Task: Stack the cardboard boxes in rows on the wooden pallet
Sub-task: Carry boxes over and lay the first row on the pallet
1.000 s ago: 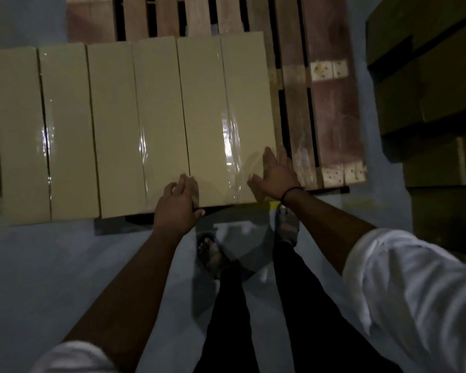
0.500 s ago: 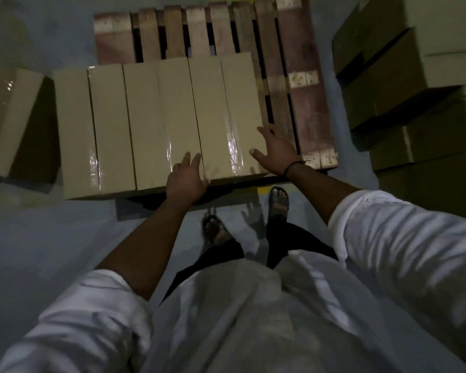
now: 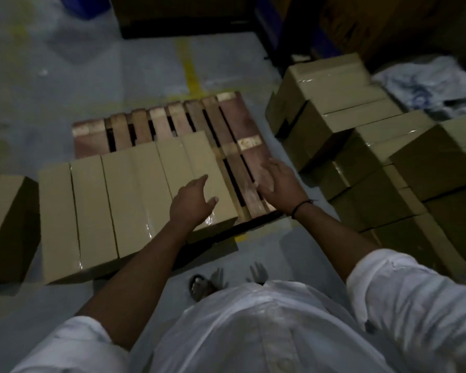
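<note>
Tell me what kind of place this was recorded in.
Probably a warehouse or stockroom: a wooden pallet on a floor marked with a yellow line, and stacks of taped cardboard boxes beside it.

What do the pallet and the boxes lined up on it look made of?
The pallet looks like bare wood: rough reddish-brown slats with gaps, paler patches at the ends. The boxes look like matte tan cardboard; shiny streaks near their front edges suggest clear tape over the seams.

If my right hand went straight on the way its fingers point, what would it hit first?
Probably the bare slats of the reddish-brown wooden pallet, which the right hand is over; depth is unclear, so it might pass above them.
</note>
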